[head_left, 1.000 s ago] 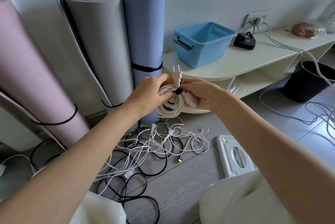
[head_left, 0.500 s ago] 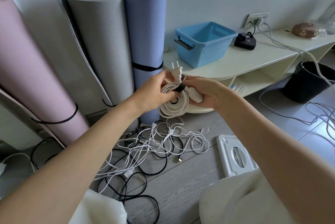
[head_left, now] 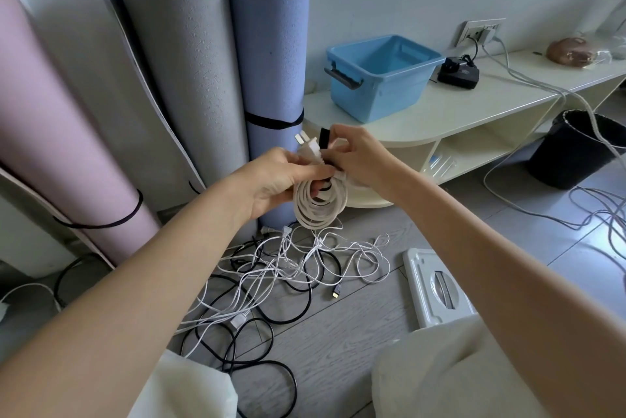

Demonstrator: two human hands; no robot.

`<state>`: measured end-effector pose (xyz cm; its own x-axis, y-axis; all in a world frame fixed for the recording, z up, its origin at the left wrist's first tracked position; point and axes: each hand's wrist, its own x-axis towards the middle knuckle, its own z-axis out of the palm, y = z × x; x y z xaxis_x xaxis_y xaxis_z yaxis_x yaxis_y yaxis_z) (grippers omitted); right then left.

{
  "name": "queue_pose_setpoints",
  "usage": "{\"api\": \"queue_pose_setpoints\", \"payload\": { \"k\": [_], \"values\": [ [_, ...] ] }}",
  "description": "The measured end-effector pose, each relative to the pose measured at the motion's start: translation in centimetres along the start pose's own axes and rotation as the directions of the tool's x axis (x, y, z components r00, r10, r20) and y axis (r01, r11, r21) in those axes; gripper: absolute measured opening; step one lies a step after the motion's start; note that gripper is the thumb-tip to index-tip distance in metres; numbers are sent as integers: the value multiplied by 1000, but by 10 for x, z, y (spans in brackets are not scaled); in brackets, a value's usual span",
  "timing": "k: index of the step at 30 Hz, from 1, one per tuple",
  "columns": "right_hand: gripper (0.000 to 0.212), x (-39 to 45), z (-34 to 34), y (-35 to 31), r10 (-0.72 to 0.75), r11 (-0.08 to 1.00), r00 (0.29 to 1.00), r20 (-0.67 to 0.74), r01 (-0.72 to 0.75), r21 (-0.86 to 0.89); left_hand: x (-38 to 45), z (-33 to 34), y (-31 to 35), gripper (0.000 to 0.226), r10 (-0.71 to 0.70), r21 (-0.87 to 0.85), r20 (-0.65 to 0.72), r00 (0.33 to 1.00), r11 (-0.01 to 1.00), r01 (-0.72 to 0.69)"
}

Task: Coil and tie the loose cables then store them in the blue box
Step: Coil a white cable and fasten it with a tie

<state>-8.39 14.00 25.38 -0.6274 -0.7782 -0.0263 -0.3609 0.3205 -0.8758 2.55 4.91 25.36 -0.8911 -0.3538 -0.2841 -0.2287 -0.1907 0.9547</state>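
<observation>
- While the left hand (head_left: pixel 277 180) grips the coiled white power cable (head_left: pixel 320 202) near its top, fingers curled round the loops, the coil hangs in the air above the grey wood-look floor (head_left: pixel 355 333).
- The cable's white two-pin plug (head_left: pixel 307 146) sticks up above the left hand, prongs pointing up and to the left.
- The right hand (head_left: pixel 355 160) pinches a black strap tie (head_left: pixel 324 140) between thumb and fingertips, just right of the plug; the strap's free end stands upright.
- A band of the black strap shows across the coil's loops below the left fingers.
- The open blue plastic box with dark handles (head_left: pixel 379 75) sits on the cream low table (head_left: pixel 457 106), beyond the hands and apart from them.
- Below the coil, a tangle of loose white and black cables (head_left: pixel 271 279) lies spread on the floor.
- A rolled grey mat (head_left: pixel 179 79), a rolled blue mat (head_left: pixel 271 62) and a rolled pink mat (head_left: pixel 50 133) lean against the wall at left.
- A small black device (head_left: pixel 459 70) rests on the table right of the box, beneath a wall socket (head_left: pixel 481 31).
- A black bin (head_left: pixel 576 150) stands on the floor at right.
</observation>
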Motion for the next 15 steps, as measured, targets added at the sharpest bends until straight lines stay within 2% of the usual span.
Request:
{"api": "queue_pose_setpoints", "payload": {
  "k": [1, 3, 5, 7, 11, 15],
  "values": [
    [24, 1, 0, 1, 5, 1000, 999, -40, -4, 24, 0, -1, 0, 5, 10, -3, -13, 1000, 1000, -10],
    [23, 1, -3, 0, 105, 974, 990, -92, -83, 212, 0, -2, 2, 8, 61, 8, -30, 998, 998, -61],
    [22, 2, -7, -1, 209, 895, 977, -31, -179, 410, 0, -2, 3, 11, 142, 40, -51, 989, 989, -140],
    [21, 2, -9, 0, 267, 833, 963, 38, -251, 493, 1, 1, 1, 15, 213, 85, -59, 975, 975, -207],
    [24, 2, -4, 3, 329, 754, 940, 90, -319, 574, 3, 0, -1, 29, 266, 109, -109, 958, 961, -255],
    [26, 2, 0, 5, 311, 832, 949, 40, -293, 472, 5, -3, -1, 40, 205, 66, -91, 974, 978, -200]
  ]
}}
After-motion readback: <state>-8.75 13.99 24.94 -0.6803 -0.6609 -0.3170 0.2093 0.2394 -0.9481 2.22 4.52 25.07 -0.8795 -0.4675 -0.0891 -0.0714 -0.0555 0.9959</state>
